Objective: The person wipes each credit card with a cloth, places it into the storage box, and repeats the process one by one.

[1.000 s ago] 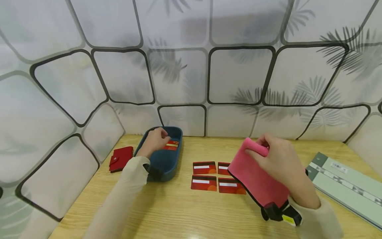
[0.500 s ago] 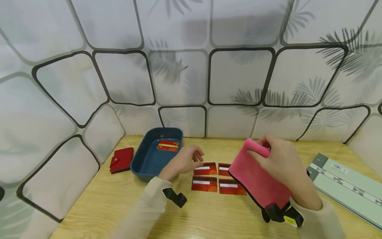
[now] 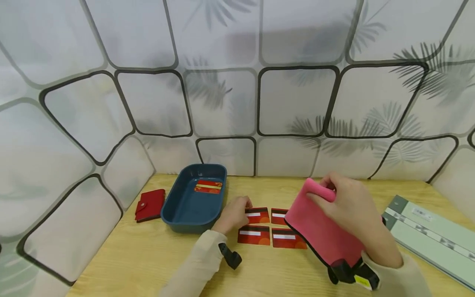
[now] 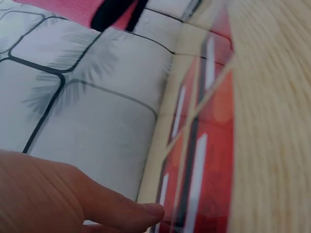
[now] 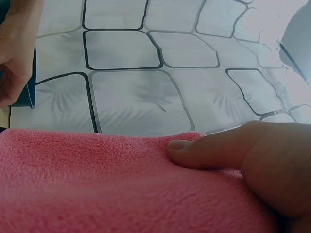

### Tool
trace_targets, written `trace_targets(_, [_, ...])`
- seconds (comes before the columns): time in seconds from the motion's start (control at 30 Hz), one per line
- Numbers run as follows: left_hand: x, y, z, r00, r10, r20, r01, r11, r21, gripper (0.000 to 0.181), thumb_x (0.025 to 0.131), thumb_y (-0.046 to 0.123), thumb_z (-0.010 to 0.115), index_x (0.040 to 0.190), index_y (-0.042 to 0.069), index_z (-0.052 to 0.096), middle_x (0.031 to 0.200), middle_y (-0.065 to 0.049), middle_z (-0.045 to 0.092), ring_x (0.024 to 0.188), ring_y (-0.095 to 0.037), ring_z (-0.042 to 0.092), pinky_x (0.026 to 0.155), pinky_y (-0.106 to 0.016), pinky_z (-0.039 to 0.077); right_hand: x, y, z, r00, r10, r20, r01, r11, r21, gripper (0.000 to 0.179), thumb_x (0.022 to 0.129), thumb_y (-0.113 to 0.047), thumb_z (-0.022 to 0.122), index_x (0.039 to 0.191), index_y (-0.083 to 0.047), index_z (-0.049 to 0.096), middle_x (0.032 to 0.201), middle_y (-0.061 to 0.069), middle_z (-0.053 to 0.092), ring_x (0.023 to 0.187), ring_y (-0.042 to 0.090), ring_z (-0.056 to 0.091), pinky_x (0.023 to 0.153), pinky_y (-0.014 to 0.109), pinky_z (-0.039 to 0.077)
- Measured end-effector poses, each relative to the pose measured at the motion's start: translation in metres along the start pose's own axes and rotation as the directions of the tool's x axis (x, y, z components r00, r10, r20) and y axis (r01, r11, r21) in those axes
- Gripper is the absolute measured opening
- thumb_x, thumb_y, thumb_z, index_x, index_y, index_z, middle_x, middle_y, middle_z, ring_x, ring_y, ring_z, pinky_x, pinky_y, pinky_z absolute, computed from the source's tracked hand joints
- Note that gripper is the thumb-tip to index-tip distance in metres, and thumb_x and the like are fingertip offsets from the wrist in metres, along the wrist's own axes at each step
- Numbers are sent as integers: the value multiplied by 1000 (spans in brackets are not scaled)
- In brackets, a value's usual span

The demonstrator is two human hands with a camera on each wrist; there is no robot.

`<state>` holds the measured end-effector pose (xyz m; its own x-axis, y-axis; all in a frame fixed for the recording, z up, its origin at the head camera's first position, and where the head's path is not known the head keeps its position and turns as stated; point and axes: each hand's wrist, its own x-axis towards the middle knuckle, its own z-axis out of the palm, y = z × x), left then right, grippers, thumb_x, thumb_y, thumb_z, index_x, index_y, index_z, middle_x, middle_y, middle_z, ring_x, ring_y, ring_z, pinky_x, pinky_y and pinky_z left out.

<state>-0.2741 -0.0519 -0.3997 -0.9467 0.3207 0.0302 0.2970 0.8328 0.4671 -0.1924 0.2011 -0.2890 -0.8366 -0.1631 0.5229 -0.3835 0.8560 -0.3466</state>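
Several red cards with dark stripes and white strips lie in two rows on the table. My left hand (image 3: 233, 215) is at the far left card (image 3: 257, 215) in the head view, fingers at its far edge and thumb at its near edge, gripping its left end. The left wrist view shows the thumb (image 4: 153, 209) on that card. In my right hand (image 3: 350, 206) a pink fleecy cloth (image 3: 324, 231) with a dark border is held up, pinched between thumb and fingers at its folded top. It overlaps the right-hand cards in the head view.
Left of the cards stands a blue tray (image 3: 182, 225) with a red and gold card (image 3: 208, 187) inside. A red wallet (image 3: 150, 205) lies left of it. A pale green flat box (image 3: 430, 235) lies at the right. A patterned wall (image 3: 293, 103) closes off the back.
My left hand has left the blue tray and moved right and toward me to the far left card, closing its fingers on it. The right hand still holds the cloth. The view has tilted up slightly.
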Motion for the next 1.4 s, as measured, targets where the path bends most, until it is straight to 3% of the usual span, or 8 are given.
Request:
trace_targets(0.13, [-3,-10,6,1000,-5,-24,5,1000,-16,26,70,-7,72,88,4,59,89,-9,62,78,-20,55,73,-34,50,-1,-3,4,1000,-23,-7,23,1000,0,31,73,-19,84,89,-6,61,70,2,60,57,13,47,49,24,37])
trace_targets(0.43, [8,-20,15,986,122,-109,-125,992,-22,22,69,-10,67,86,3,60,86,-11,61,79,-22,53,74,-34,50,0,-4,6,996,-71,-48,70,997,-24,30,71,-17,84,86,-8,59,66,-1,55,56,11,44,50,24,34])
trace_targets(0.67, [5,-8,11,995,58,-81,-56,998,29,20,74,-8,69,89,3,61,93,-12,60,91,-27,53,81,-39,49,1,-3,6,990,-104,-100,103,995,-15,30,70,-16,85,85,-9,60,65,-3,54,54,9,41,49,24,33])
trace_targets(0.83, [4,-9,10,997,42,-58,-40,999,34,20,74,-6,71,86,5,59,88,-10,56,88,-27,51,75,-38,48,1,-3,10,964,-166,-208,168,986,-10,29,68,-11,85,80,-10,59,65,-3,56,53,7,42,47,22,35])
trace_targets(1.0, [9,-22,12,999,16,-35,-19,994,-103,27,72,-1,76,88,3,56,87,-11,55,87,-26,50,77,-36,45,3,-4,11,938,-199,-284,210,978,6,29,67,-7,84,78,-9,57,64,-2,56,53,6,43,45,21,37])
trace_targets(1.17, [9,-24,13,997,-81,0,78,962,-260,42,69,2,81,97,1,50,91,-13,54,86,-25,48,77,-35,43,3,-5,12,943,-195,-269,204,979,5,29,67,-6,84,80,-8,57,66,-1,58,54,7,46,46,22,39])
trace_targets(1.3, [7,-18,16,990,-139,-39,120,943,-310,49,71,5,82,105,0,47,95,-16,55,89,-28,48,79,-39,44,3,-4,12,949,-189,-251,198,980,10,29,68,-5,84,81,-8,58,67,-1,58,54,8,47,46,22,40])
trace_targets(1.4, [8,-17,18,983,-148,-112,102,935,-339,41,76,1,76,105,0,47,91,-15,57,82,-26,52,73,-36,46,3,-4,12,947,-194,-254,202,979,6,29,68,-6,83,81,-9,58,66,-1,58,54,7,46,46,22,39])
